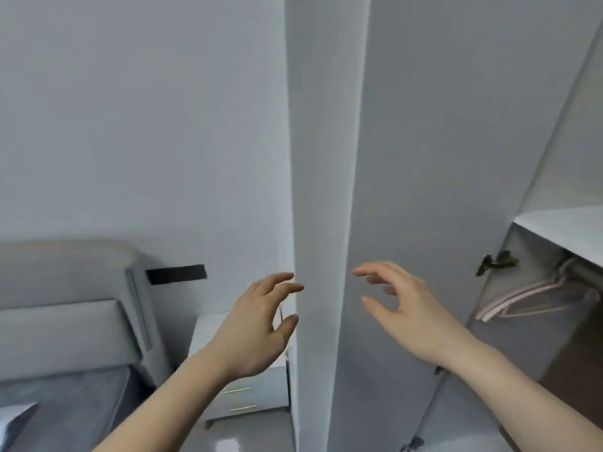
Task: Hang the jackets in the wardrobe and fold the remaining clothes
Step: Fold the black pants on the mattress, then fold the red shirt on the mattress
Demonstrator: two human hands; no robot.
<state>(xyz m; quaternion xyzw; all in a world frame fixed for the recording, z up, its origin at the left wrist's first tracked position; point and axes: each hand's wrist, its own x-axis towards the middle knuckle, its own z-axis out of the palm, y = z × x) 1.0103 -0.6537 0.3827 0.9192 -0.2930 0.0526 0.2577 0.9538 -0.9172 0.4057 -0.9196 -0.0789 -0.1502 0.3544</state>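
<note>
A tall white wardrobe door (326, 190) stands swung out, edge-on to me, in the middle of the view. My left hand (257, 321) is at its left edge, fingers loosely spread, fingertips at or just touching the edge. My right hand (401, 301) hovers in front of the door's inner face (440, 141), fingers relaxed and holding nothing. Inside the wardrobe at the right, several empty pink hangers (535, 298) hang below a white shelf (567, 230). No jacket or other clothing is in view.
A grey upholstered bed headboard (65, 298) and mattress fill the lower left. A white nightstand with drawers (248, 396) stands between the bed and the wardrobe. A dark door hinge (494, 262) sits on the wardrobe's side panel. A black strip (176, 274) is on the wall.
</note>
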